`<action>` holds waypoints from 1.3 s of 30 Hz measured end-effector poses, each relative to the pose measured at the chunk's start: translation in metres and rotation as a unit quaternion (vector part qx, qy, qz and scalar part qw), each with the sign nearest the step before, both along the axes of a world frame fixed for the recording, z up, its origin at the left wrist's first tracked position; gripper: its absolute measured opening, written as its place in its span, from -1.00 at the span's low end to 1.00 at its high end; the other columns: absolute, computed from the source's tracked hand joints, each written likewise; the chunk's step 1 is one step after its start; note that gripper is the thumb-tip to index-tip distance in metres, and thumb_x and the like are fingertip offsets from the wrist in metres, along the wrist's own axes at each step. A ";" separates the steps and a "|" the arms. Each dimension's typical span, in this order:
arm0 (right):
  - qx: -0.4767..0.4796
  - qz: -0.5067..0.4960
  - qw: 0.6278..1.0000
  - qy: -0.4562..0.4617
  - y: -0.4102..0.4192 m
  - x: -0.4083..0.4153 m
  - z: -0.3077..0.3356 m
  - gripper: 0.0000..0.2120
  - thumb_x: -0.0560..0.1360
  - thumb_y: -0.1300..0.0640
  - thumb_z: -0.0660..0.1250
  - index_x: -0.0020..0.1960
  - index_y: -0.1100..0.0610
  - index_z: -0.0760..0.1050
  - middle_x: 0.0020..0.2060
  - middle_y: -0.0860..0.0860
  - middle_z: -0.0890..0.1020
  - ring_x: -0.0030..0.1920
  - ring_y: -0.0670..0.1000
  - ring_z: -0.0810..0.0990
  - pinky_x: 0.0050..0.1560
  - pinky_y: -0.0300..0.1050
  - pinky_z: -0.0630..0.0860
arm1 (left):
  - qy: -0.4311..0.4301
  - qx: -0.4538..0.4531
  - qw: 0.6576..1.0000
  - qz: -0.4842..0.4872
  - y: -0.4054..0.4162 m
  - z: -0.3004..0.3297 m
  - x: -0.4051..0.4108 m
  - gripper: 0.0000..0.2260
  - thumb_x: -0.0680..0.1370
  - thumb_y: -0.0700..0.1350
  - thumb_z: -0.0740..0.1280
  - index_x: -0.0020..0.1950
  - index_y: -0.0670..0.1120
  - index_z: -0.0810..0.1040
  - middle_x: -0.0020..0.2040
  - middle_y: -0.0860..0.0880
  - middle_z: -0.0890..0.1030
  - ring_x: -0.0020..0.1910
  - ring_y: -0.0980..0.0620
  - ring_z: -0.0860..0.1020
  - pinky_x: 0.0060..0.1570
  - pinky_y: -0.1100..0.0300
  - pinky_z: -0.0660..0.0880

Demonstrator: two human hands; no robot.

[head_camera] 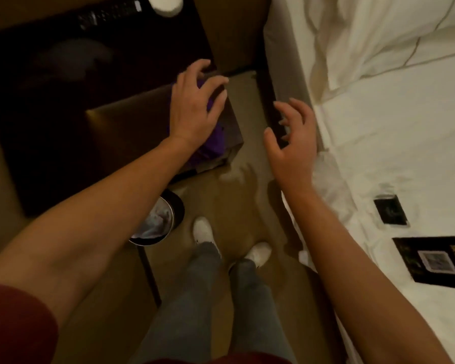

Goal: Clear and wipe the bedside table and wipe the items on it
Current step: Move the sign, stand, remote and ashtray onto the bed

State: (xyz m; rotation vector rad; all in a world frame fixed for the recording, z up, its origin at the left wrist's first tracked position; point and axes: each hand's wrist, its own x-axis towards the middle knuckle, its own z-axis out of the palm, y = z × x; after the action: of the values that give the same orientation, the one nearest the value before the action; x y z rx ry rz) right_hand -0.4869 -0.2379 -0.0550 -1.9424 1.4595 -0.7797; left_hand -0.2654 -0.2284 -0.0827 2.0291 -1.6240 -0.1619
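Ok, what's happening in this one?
A person stands between a dark bedside table and a bed. The left hand presses a purple cloth on the table's corner. The right hand hovers open, holding nothing. A remote and white cup remain on the table; two dark cards lie on the bed.

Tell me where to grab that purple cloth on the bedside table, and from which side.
Take the purple cloth at the bunched folds showing below the left hand, near the bedside table front corner. Come from above with the free right hand; the left hand covers the rest.
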 end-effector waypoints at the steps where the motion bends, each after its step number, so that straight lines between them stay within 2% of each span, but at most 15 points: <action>1: 0.009 0.009 1.000 -0.004 -0.005 0.019 0.002 -0.55 0.54 0.05 0.38 0.42 0.02 0.48 0.43 0.05 0.40 0.33 0.06 0.52 0.22 0.11 0.57 | -0.001 -0.004 1.000 0.011 -0.002 0.001 0.022 -0.72 0.65 0.09 0.24 0.29 0.03 0.58 0.45 -0.10 0.43 0.32 -0.09 0.46 0.27 0.04 0.40; 6: 0.031 0.057 0.998 -0.005 -0.038 0.094 0.007 -0.54 0.54 0.06 0.40 0.43 0.03 0.48 0.46 0.08 0.37 0.36 0.11 0.50 0.23 0.17 0.55 | -0.005 0.030 0.995 0.094 -0.012 0.001 0.115 -0.69 0.61 0.04 0.25 0.32 0.01 0.56 0.44 -0.10 0.43 0.34 -0.09 0.44 0.29 0.01 0.41; 9: 0.036 0.074 0.997 0.000 -0.056 0.128 0.006 -0.52 0.54 0.05 0.41 0.44 0.03 0.47 0.45 0.07 0.37 0.34 0.07 0.51 0.24 0.14 0.55 | -0.014 0.056 0.990 0.127 -0.019 0.001 0.153 -0.67 0.60 0.03 0.24 0.33 0.01 0.54 0.43 -0.11 0.43 0.37 -0.13 0.42 0.30 -0.01 0.38; 12: 0.056 0.092 0.994 0.013 -0.076 0.154 -0.001 -0.51 0.54 0.00 0.40 0.45 -0.02 0.45 0.46 0.04 0.37 0.35 0.04 0.49 0.24 0.12 0.56 | -0.036 0.099 0.987 0.122 -0.025 0.001 0.185 -0.65 0.62 0.07 0.23 0.37 0.01 0.51 0.46 -0.08 0.42 0.42 -0.14 0.38 0.32 -0.04 0.34; 18: 0.074 0.143 0.985 0.062 -0.142 0.206 -0.027 -0.47 0.53 0.03 0.44 0.47 0.03 0.45 0.45 0.12 0.39 0.40 0.11 0.46 0.37 0.13 0.47 | -0.083 0.184 0.975 0.095 -0.065 -0.004 0.248 -0.60 0.64 0.12 0.25 0.46 0.03 0.45 0.53 -0.07 0.37 0.50 -0.20 0.28 0.40 -0.14 0.26; 21: 0.096 0.158 0.978 0.093 -0.182 0.229 -0.039 -0.40 0.52 -0.04 0.45 0.52 -0.02 0.38 0.49 0.09 0.36 0.43 0.10 0.43 0.39 0.02 0.46 | -0.107 0.228 0.965 0.079 -0.101 -0.012 0.272 -0.52 0.61 0.04 0.33 0.52 0.00 0.37 0.54 -0.09 0.34 0.51 -0.22 0.26 0.43 -0.16 0.24; 24: 0.091 0.180 0.972 0.121 -0.221 0.257 -0.051 -0.35 0.49 -0.08 0.46 0.53 -0.03 0.36 0.50 0.10 0.35 0.47 0.12 0.38 0.34 -0.14 0.35 | -0.095 0.268 0.955 0.082 -0.137 -0.022 0.295 -0.40 0.55 0.02 0.41 0.55 0.01 0.30 0.52 -0.12 0.36 0.50 -0.23 0.27 0.42 -0.16 0.23; 28: 0.082 0.215 0.960 0.161 -0.254 0.296 -0.062 -0.27 0.46 -0.13 0.47 0.55 0.00 0.32 0.52 0.11 0.33 0.48 0.17 0.35 0.41 0.00 0.37 | -0.075 0.293 0.950 0.076 -0.161 -0.037 0.314 -0.30 0.51 0.07 0.46 0.59 0.03 0.26 0.51 -0.13 0.39 0.49 -0.22 0.27 0.43 -0.15 0.21; 32: 0.074 0.228 0.947 0.213 -0.278 0.334 -0.078 -0.17 0.41 -0.23 0.47 0.58 -0.03 0.26 0.53 0.10 0.31 0.47 0.21 0.34 0.39 0.09 0.38 | -0.103 0.313 0.943 0.041 -0.168 -0.054 0.324 -0.34 0.53 0.16 0.43 0.56 -0.02 0.33 0.43 -0.16 0.46 0.41 -0.24 0.33 0.34 -0.14 0.28; 39: 0.069 0.244 0.928 0.274 -0.290 0.359 -0.092 -0.09 0.40 -0.28 0.48 0.62 -0.07 0.17 0.55 0.06 0.29 0.50 0.21 0.30 0.39 0.21 0.39 | -0.105 0.290 0.951 0.019 -0.172 -0.059 0.332 -0.43 0.55 0.16 0.40 0.50 -0.05 0.44 0.32 -0.18 0.49 0.34 -0.24 0.37 0.26 -0.11 0.32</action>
State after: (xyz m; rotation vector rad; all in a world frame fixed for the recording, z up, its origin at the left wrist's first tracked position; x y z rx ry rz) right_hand -0.1280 -0.5282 -0.1468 -2.3776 1.1766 0.1011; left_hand 0.0663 -0.4001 -0.1418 2.5865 -1.8167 -0.4708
